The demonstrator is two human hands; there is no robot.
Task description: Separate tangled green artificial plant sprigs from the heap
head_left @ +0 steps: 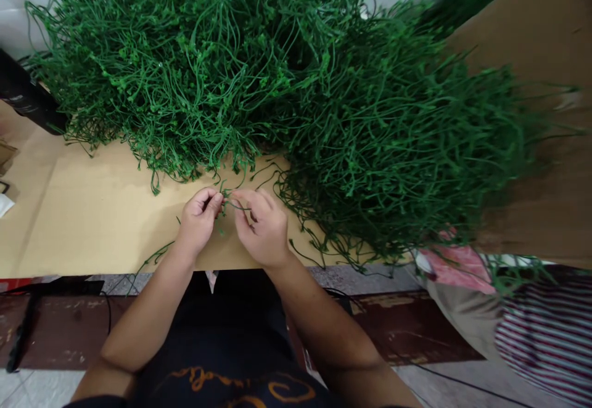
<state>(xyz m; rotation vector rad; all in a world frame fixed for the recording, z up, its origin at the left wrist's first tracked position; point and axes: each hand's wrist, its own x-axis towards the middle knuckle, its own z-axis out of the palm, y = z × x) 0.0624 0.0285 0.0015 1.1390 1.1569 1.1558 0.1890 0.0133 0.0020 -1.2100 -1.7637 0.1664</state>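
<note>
Left hand (198, 214) and right hand (263, 226) meet at a small green sprig (224, 196), below a large heap (198, 69) of green stems

Seen from above, through the wearer's own view, two bare hands come together just left of the middle of the frame, over a tan bench (87, 211). The sprig is between them. The left grip is closed, with thumb and bent forefinger pinching the sprig. The right hand comes in from the other side with its fingers curved and its fingertips at the sprig; I cannot tell whether its thumb and finger are pressed together on it.

The heap is a tangle of thin, curly stems with little tufted tips. It fills the top of the frame from the upper left and spreads to the right of centre, where some stems reach over the front edge of the bench. A loose stem (157, 254) lies near the left forearm, in the lower left, and trails over that edge.

At the left side of the frame a black bottle-shaped object (28, 93) is beside the heap, with a scrap of white paper (5, 204) lower down. A large cardboard panel (531, 26) fills the upper right. At the lower right are something pink (460, 266) and striped fabric (550, 328). At the bottom, the wearer's dark shirt (222, 334) carries orange lettering
</note>
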